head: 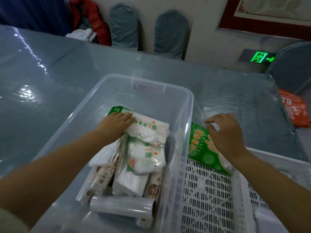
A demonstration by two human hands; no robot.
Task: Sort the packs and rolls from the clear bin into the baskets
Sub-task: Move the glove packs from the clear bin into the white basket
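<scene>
Grey-blue glossy tablecloth [50, 91] covers the table, w/ fabric-covered chair backs against the far wall. Clear plastic storage bin [188, 105] sits centre, white perforated plastic basket [208, 190] just beside it on the right. Left hand [117, 122] is down in the bin, fingers flat and only partly curled over a white pack w/ green and orange print [151, 130]; looks like pressing or starting a grip, not a closed hold yet. Right hand [225, 132] rests on a flat green printed pack [200, 148] at the basket's far end, fingertips lightly pinched at its top edge, otherwise loose. Still in the bin: more white packs, brown-printed rolls [101, 179], a clear film roll [122, 207]. Risks, as I judge it: the green pack overhangs the basket's far rim, so letting go early could tip it onto the table. The slick wrapped white pack could slip from a flat-fingered lift, or drag the pack under it along.
</scene>
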